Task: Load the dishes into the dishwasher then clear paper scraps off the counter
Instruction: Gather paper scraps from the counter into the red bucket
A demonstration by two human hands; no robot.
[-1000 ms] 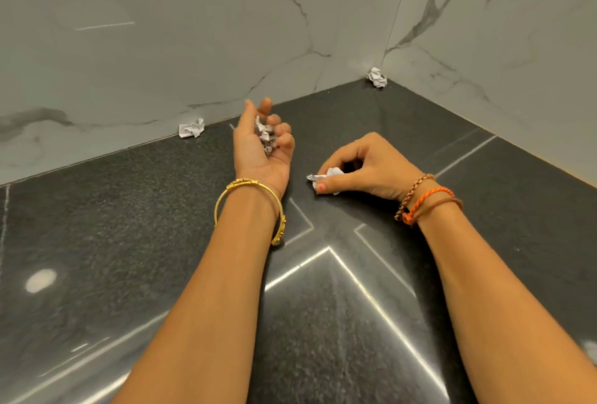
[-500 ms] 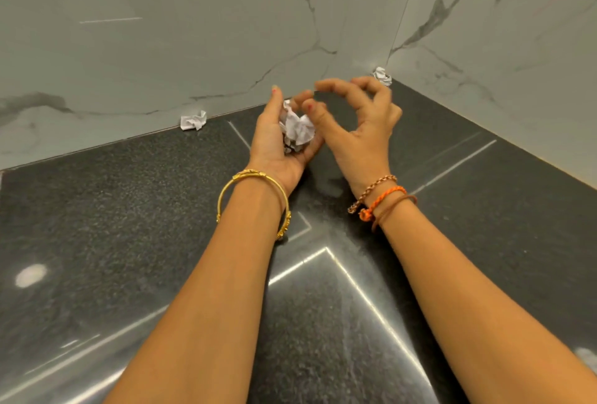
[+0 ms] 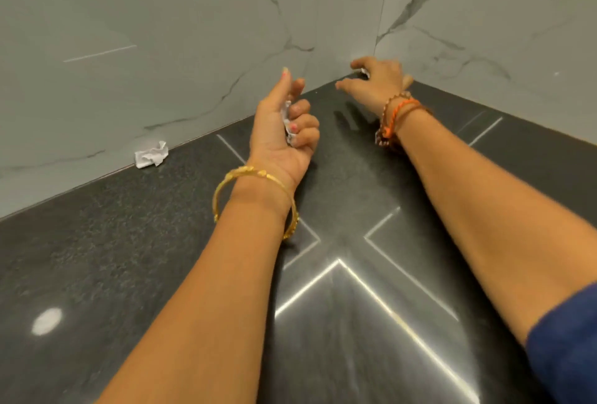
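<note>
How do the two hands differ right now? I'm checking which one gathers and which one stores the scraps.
The left hand is turned palm up near the counter's middle, its fingers curled round crumpled paper scraps; the right hand is palm down, stretched into the wall corner over a scrap. Whether the right hand grips that scrap is hidden. The left wrist wears a gold bangle, the right corded bracelets. Both are over the dark counter.

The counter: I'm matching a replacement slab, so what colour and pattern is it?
Black with fine pale speckles, glossy; the counter shows best in the head view.

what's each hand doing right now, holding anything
Left hand: curled round crumpled paper scraps.
Right hand: open, fingers spread over the corner scrap, no grip on it yet.
</note>
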